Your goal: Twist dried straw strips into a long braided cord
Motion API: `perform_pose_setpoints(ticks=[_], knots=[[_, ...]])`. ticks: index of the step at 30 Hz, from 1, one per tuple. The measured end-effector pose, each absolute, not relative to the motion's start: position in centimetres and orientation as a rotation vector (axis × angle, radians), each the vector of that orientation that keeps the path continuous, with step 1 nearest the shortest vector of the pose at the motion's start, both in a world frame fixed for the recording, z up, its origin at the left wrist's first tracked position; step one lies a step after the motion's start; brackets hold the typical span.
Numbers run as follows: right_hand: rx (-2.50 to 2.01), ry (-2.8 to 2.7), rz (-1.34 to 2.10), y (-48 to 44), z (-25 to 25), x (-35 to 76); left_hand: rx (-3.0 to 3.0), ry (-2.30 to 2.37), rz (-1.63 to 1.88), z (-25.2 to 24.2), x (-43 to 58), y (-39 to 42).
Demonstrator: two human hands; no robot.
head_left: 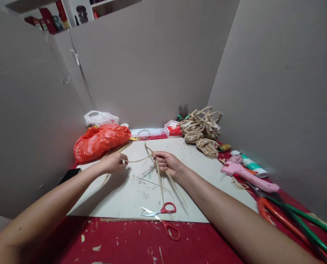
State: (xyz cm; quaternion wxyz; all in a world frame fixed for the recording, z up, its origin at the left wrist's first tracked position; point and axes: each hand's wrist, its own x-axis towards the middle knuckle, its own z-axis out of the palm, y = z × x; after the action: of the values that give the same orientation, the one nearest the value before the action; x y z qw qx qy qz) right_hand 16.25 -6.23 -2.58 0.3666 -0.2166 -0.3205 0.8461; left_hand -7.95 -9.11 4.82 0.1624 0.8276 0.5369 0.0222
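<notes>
My right hand (167, 163) is closed on a thin braid of straw-coloured strips (149, 147), whose tip points up and away. Several loose strips (159, 179) hang down from that hand over the white board (124, 205). To the left, my left hand (115, 162) has its fingers curled around a single strip (135, 161), which runs across to the braid. Red-handled scissors (164, 212) lie with their blades apart at the board's near edge. A thin dark strip (152, 181) rests on the board between my hands.
A red plastic bag (102, 141) and a white bag (101, 118) sit back left. Coiled straw rope (202, 128), pliers (183, 112) and a red-and-white box (173, 129) stand back right. A pink glue gun (248, 176) and large-handled tools (298, 220) lie right. Walls enclose the table.
</notes>
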Motion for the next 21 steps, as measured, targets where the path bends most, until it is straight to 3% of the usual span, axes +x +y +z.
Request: perform_pose_setpoints(ticks=[3,6,12,21], knots=[[-0.56,-0.856,2.179,-6.2,-2.6,16.0,2.124,1.953,0.229,4.5,-10.6,-7.5],[-0.568,-0.892,2.178,-6.3,-2.6,15.8,2.004,2.068,0.297,2.9,-11.6,-6.0],[-0.59,-0.932,2.188,-6.4,-2.7,15.9,1.804,1.898,0.395,1.0,-11.9,-4.9],[-0.571,-0.972,2.203,-6.3,-3.0,16.2,1.575,1.536,0.45,3.9,-14.2,-4.1]])
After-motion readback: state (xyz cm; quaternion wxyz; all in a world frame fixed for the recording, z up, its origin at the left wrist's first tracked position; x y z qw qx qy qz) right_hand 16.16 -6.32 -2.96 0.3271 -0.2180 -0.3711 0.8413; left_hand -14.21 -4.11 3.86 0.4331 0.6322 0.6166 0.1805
